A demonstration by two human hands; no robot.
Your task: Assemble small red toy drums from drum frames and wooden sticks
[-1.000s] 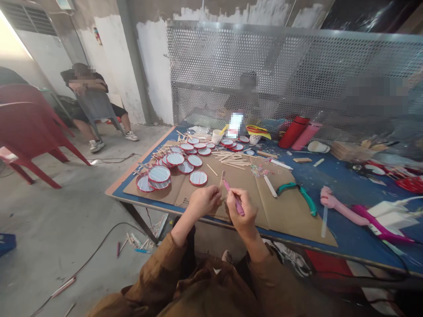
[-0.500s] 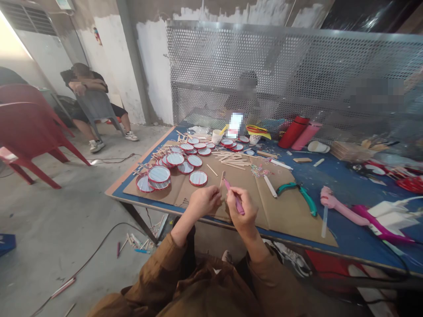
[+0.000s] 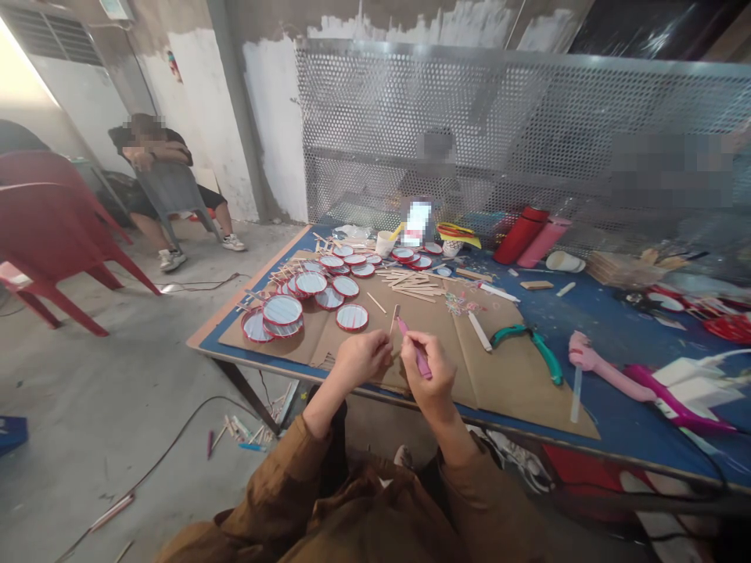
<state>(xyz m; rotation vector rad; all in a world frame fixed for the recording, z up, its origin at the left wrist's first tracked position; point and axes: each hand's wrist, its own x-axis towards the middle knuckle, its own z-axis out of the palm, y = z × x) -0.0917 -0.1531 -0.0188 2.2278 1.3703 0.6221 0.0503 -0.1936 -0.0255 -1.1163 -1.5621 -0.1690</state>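
Between the fingers of my left hand (image 3: 364, 356) a thin wooden stick (image 3: 395, 316) is pinched, standing nearly upright. My right hand (image 3: 431, 367) is closed round a pink marker pen (image 3: 421, 361), whose tip is at or very near the upper part of the stick; I cannot tell if they touch. Both hands are above the front edge of the brown cardboard (image 3: 510, 383). Just beyond them lie a single loose stick (image 3: 376, 303) and a round white disc with a red rim (image 3: 352, 316). A pile of flat wooden sticks (image 3: 414, 283) lies farther back.
Several red-rimmed discs (image 3: 310, 282) are heaped at the left. To the right lie a white pen (image 3: 479, 331), teal pliers (image 3: 537, 352) and a pink glue gun (image 3: 610, 367). Red and pink bottles (image 3: 521, 234) lean by the perforated metal screen (image 3: 364, 117). A person (image 3: 152, 156) sits at the far left.
My right hand and the pink pen have shifted very slightly by the stick. The left hand keeps its hold, and the other things on the table stay put.
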